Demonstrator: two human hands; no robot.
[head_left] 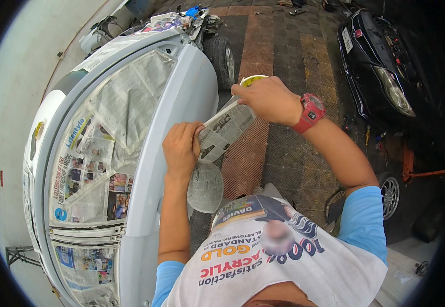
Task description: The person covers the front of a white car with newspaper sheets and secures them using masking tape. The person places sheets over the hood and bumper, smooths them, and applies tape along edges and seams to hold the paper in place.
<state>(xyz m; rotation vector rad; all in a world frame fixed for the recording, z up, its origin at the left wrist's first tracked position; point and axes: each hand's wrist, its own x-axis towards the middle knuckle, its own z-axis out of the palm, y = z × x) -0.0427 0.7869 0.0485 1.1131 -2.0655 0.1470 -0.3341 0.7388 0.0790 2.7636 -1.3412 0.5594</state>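
A strip of newspaper [226, 134] is stretched between my two hands, with a pale band of tape along its upper edge. My left hand [180, 148] pinches the near left end of it, beside the light grey car door [169, 102]. Farther off and to the right, my right hand [271, 100] is closed round a roll of masking tape [254, 80] with a yellow inner core, at the strip's other end. More newspaper [205, 187] hangs below my left hand. The car's side window is covered with taped newspaper [125, 107].
The grey car's wheel [220, 61] and stripped front end stand ahead. At the right is a black car [381, 66] with its front opened up, near a loose wheel [389, 196] and an orange metal stand [409, 166]. Patterned tiles [257, 41] cover the floor.
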